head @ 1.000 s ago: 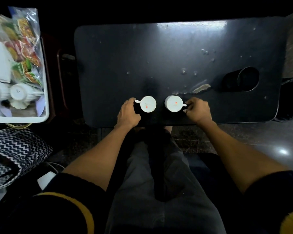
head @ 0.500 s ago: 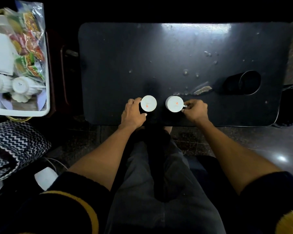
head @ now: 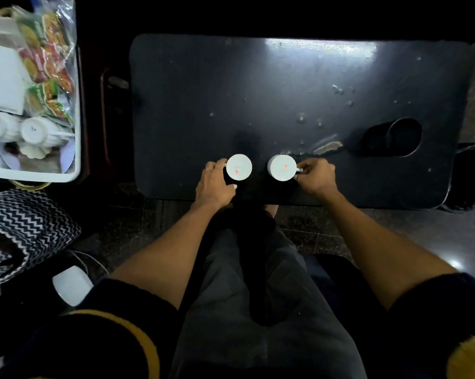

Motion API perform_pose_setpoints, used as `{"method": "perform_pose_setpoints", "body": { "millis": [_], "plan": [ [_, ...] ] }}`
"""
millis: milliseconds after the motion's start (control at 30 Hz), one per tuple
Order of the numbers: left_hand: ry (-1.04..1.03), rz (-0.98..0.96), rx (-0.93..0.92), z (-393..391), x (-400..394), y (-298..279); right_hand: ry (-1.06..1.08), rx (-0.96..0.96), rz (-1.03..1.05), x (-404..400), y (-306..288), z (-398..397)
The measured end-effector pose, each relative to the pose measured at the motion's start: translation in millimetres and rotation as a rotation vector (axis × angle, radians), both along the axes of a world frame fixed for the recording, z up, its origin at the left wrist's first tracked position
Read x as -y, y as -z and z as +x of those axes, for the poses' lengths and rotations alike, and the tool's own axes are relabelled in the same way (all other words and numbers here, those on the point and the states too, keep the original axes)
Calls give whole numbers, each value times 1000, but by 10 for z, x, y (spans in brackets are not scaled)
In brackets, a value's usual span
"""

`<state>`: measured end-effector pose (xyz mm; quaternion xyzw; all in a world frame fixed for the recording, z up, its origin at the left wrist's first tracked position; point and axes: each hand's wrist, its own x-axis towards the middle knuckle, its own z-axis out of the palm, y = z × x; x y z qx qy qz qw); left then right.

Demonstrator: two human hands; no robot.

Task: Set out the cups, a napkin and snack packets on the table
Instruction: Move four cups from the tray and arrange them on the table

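Two white cups stand upside down near the front edge of the black table [head: 285, 86]. My left hand [head: 214, 181] wraps the side and handle of the left cup [head: 239, 167]. My right hand [head: 315, 176] pinches the handle of the right cup [head: 281, 168]. In the white tray [head: 75, 170] at the left lie colourful snack packets [head: 49, 64], a white napkin [head: 1, 77] and more white cups [head: 35, 131].
A black cup [head: 400, 136] lies on its side at the table's right. A scuffed patch [head: 328, 146] marks the tabletop behind the right cup. A zigzag-patterned bag [head: 20, 228] and a white object [head: 71, 284] sit on the floor at the left.
My left hand has closed in around the left cup, hiding its handle. Both cups stay in place on the table; my right hand keeps its hold on the handle.
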<state>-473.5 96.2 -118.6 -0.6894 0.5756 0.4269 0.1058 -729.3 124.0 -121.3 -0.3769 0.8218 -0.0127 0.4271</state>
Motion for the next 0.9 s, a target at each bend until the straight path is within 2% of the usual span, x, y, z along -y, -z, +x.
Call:
{"method": "perform_pose_setpoints", "body": {
  "millis": [200, 467, 633, 900],
  "plan": [
    [-33, 9, -11, 57, 14, -93, -52, -119, 12, 60, -224, 64],
    [-97, -69, -53, 414, 239, -365, -235, -133, -147, 617, -618, 663],
    [-127, -214, -68, 930, 531, -577, -335, -71, -218, 1168, -789, 1478],
    [-291, -517, 31, 2245, 944, -902, -710, 39, -339, 1817, -1025, 3267]
  ]
}}
